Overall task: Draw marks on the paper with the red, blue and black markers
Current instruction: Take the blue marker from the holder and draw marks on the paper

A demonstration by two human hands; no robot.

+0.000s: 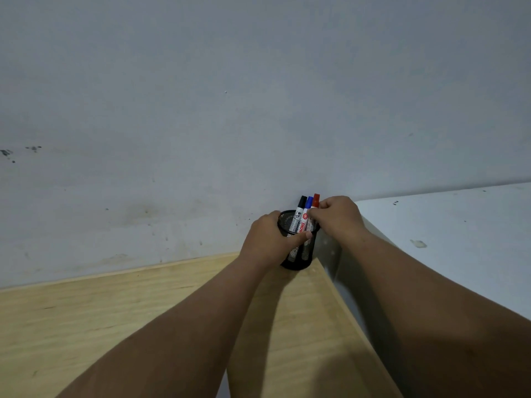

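Three markers, one black, one blue, one red, stand in one mesh cup at the surface's far right corner. Left hand fingers wrap the cup, right hand fingers pinch the red marker.

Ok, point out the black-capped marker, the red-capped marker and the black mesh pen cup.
Black-capped marker (pixel 302 201): head view, on its black cap.
Red-capped marker (pixel 316 198): head view, on its red cap.
Black mesh pen cup (pixel 307 252): head view, on its front mesh wall.
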